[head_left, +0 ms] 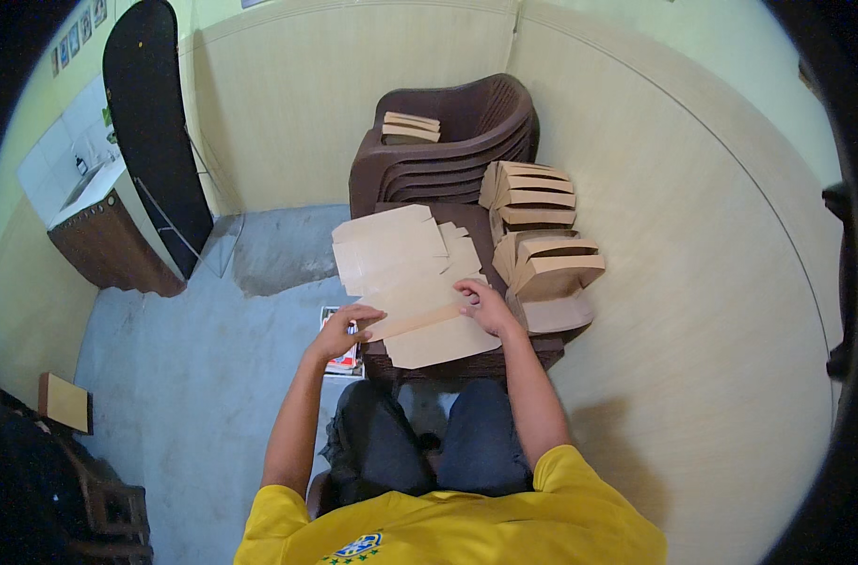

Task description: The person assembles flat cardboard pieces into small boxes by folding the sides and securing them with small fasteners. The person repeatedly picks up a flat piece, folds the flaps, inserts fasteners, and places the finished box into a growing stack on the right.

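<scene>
A flat, unfolded cardboard box blank (391, 254) lies in front of me, with creases, slots and cut flaps along its edges. It rests on a brown plastic seat-like surface (546, 353). My left hand (347, 330) holds the blank's left edge beside a crease, its fingers and thumb on either side of a slightly raised strip. Opposite it, my right hand (486, 307) grips the right edge near the same crease, with its fingers bent. The near panel (438, 344) slopes toward my knees.
Folded cardboard boxes (537, 193) stand in rows to the right. Behind is a stack of brown plastic armchairs (448, 141), with more folded cardboard (411, 126) on top. A box of printed items (342, 363) sits below my left hand. A sink counter (109, 202) and black board (156, 122) are far left.
</scene>
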`<state>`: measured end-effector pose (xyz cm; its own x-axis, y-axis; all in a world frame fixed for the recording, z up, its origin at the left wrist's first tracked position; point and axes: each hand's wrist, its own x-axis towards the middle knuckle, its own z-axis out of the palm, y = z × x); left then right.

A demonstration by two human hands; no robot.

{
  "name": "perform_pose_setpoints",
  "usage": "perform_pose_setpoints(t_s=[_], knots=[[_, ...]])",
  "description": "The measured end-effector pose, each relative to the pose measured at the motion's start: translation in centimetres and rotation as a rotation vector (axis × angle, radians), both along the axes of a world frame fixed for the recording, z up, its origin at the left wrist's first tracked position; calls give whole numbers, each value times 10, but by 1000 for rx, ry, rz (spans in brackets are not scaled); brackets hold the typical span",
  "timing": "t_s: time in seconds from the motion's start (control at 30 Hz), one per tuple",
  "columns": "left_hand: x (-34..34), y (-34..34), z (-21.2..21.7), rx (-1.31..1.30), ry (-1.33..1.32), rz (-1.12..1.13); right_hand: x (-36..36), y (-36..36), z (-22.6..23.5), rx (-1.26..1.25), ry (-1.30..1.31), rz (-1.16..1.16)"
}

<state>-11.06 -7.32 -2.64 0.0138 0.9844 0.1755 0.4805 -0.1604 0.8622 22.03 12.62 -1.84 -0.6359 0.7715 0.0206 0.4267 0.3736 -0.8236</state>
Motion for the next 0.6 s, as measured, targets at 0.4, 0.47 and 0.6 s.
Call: perform_pose_setpoints(t_s=[0.4, 0.47, 0.6], knots=[[155, 31, 23, 285, 578, 266, 11, -51, -24, 467, 82, -220], [171, 29, 12, 299, 518, 303, 16, -66, -21, 485, 86, -305], [180, 17, 0, 243, 516, 287, 25, -84, -16, 405, 133, -450]])
